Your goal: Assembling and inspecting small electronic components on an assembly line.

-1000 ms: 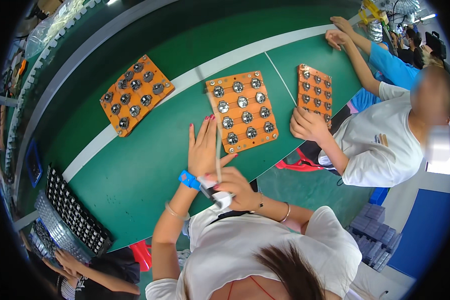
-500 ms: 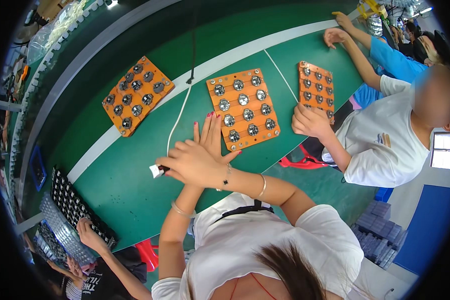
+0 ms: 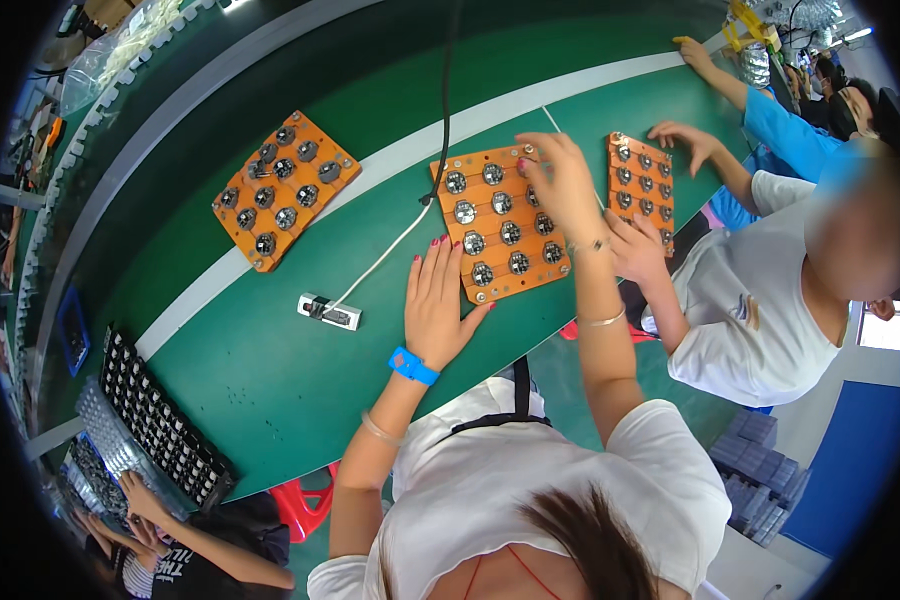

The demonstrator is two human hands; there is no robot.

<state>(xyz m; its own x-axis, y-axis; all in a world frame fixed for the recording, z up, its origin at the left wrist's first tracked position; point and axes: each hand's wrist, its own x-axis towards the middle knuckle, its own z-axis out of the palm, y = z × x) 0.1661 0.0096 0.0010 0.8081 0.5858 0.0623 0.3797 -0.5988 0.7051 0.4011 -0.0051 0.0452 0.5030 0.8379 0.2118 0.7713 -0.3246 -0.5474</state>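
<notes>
My left hand (image 3: pixel 436 312) lies flat on the green bench, fingers stretched out along the left edge of an orange board (image 3: pixel 493 214) holding rows of round metal-and-black parts. A blue band (image 3: pixel 412 366) circles my left wrist. Over the board's upper right corner reaches my right hand (image 3: pixel 566 190), its fingers bent and the thumb apart from them. Nothing shows in its grasp, and it hides the round parts beneath. Left of my left hand, a small white oblong block (image 3: pixel 330 312) rests on the bench with a white cord (image 3: pixel 380 261) running up from it.
Another orange board (image 3: pixel 285 190) with round parts lies at the left. A third orange board (image 3: pixel 641 185) is by a co-worker's hands (image 3: pixel 638 247) at the right. Black trays (image 3: pixel 160 420) stand at the left end, near another person's hand (image 3: pixel 142 498). A dark cord (image 3: pixel 448 90) hangs from above.
My right hand has let go of the white block, uncovering my left wrist, and moved up and right over the board. The block now lies on the bench. The right co-worker's hands have moved.
</notes>
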